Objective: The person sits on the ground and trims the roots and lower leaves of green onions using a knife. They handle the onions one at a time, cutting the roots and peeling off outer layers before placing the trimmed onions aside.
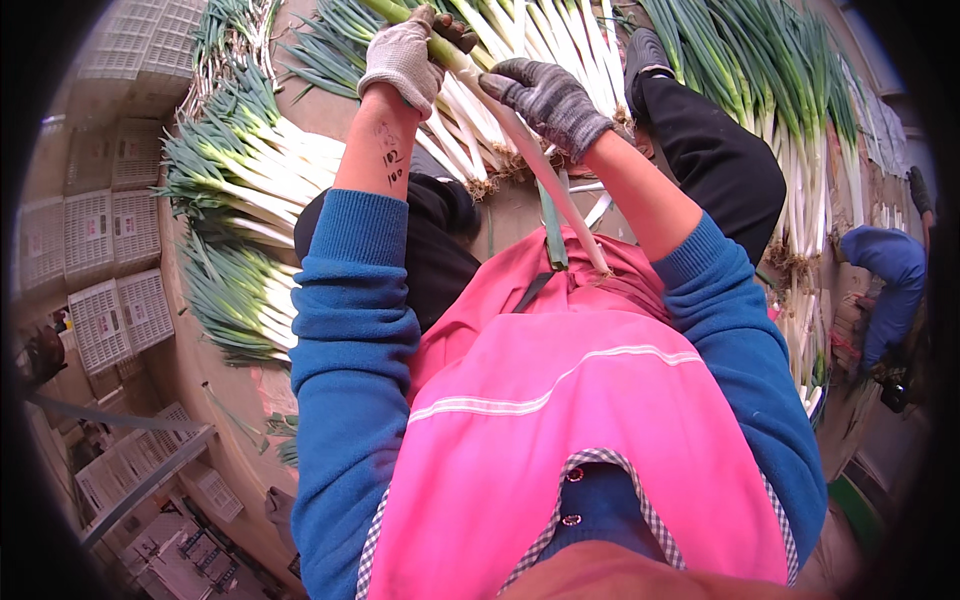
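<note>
My left hand (409,64), in a pale knit glove with dark fingers, is closed around the upper, green part of a long green onion (532,150). The stalk slants down toward me, and its root end rests against my pink apron (555,375). My right hand (551,101), in a grey striped glove, pinches the same stalk just below the left hand with thumb and fingertips. A cut green leaf (551,229) hangs beside the stalk over the apron's edge. Behind both hands lies a pile of long green onions (457,127) with white stems and roots.
More bundled onions lie on the floor at left (255,172) and right (795,157). Stacked plastic crates (112,225) line the left side beyond a metal rail (150,484). My bent legs (712,142) flank the work. Another person in blue (889,277) bends at far right.
</note>
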{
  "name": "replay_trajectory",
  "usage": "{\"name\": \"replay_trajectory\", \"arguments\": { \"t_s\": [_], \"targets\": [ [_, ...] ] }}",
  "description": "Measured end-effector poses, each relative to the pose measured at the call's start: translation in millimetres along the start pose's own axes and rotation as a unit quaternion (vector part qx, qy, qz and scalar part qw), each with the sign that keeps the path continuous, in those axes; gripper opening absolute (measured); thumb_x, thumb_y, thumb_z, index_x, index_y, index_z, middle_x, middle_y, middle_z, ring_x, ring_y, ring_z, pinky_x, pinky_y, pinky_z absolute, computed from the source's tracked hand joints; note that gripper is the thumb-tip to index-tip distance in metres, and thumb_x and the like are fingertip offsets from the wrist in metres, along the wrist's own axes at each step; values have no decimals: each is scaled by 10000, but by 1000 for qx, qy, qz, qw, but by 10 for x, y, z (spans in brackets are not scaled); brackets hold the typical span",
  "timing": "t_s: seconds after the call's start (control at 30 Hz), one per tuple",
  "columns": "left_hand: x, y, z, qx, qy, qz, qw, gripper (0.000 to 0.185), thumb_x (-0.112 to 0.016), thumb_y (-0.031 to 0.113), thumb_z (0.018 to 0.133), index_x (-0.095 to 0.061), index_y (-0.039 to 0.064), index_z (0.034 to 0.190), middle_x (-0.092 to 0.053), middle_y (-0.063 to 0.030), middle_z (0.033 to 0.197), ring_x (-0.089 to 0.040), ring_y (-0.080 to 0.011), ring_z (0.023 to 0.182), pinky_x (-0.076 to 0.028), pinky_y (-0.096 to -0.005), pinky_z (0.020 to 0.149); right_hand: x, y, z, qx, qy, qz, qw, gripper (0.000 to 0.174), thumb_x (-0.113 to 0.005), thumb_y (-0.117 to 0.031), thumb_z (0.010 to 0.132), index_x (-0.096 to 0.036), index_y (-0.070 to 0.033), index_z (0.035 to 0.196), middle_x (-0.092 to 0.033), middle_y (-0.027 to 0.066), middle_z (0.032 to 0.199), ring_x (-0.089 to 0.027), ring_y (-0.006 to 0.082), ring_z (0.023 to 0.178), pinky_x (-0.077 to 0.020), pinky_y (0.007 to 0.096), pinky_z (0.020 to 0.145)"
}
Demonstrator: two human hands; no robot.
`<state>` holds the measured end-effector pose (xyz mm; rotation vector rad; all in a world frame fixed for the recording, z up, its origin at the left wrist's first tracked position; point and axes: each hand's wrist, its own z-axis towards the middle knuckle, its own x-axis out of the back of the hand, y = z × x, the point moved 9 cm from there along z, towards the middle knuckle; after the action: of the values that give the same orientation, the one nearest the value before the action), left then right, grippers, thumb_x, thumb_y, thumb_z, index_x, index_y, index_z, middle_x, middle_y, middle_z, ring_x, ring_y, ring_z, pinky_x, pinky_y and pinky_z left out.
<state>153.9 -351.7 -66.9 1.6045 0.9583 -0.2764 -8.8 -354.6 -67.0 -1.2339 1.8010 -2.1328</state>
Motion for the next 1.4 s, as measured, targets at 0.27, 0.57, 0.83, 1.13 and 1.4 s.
{"name": "replay_trajectory", "arguments": {
  "t_s": [0.27,0.57,0.83,1.13,1.4],
  "targets": [
    [-292,-86,-184,-11,-55,-20,998,158,-516,72,900,-415,7,1002,-525,-139,809,-576,-296,735,-537,-455,693,-266,-40,154,-25,-114,287,951,333,-610,-188,827,-596,41,1068,-663,115,835,-648,162,709,-528,278,668],
    [-387,-39,-273,-36,-66,20,997,120,-487,97,921,-470,-18,952,-524,-119,808,-552,-231,730,-520,-503,809,-159,205,-92,-56,-19,375,925,292,-598,-166,848,-611,46,1049,-672,115,843,-640,156,708,-522,263,655],
    [-526,-41,-343,-42,-107,-3,993,142,-478,110,925,-495,-30,937,-540,-117,778,-569,-235,727,-505,-528,844,47,-25,-42,77,124,187,971,300,-535,-303,869,-644,-25,844,-636,159,710,-599,337,643,-478,366,610],
    [-549,49,-303,-59,-139,-12,988,143,-481,113,925,-490,-29,941,-542,-129,784,-568,-241,714,-515,-504,833,-502,821,-227,-99,-146,98,979,310,-523,-324,870,-634,-35,868,-637,87,703,-616,178,575,-511,294,564],
    [-402,287,-76,-155,-12,4,988,178,-557,104,886,-444,11,988,-546,-115,795,-584,-222,680,-571,-418,683,-319,571,-844,-69,-67,254,962,288,-580,-294,875,-601,-8,904,-616,63,696,-573,123,590,-477,286,549]
  ]
}}
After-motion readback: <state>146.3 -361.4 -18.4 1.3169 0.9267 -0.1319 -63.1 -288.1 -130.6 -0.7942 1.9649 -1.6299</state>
